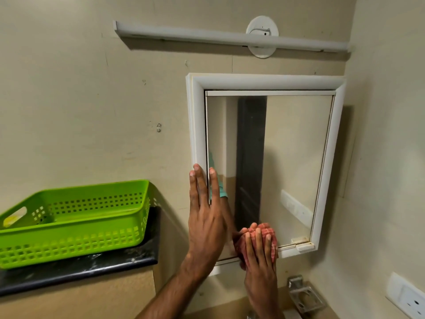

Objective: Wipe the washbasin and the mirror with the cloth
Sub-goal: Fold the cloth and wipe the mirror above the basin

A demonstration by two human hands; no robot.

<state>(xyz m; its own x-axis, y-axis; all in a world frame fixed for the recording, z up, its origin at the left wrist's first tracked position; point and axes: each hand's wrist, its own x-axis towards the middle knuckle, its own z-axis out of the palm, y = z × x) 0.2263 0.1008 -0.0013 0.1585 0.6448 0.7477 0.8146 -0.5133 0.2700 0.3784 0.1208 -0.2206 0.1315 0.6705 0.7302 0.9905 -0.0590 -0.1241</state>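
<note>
The mirror (292, 157) is a white-framed cabinet door on the wall in front of me. My left hand (205, 217) lies flat with fingers spread on the mirror's lower left edge and frame. My right hand (259, 256) presses a crumpled red checked cloth (266, 231) against the glass near the bottom edge. The washbasin is out of view below the frame.
A green plastic basket (76, 217) sits on a black ledge (92, 268) at the left. A metal holder (303, 293) is fixed to the wall under the mirror. A white power socket (407, 298) is at the lower right. A tube-light fitting (230, 38) hangs above.
</note>
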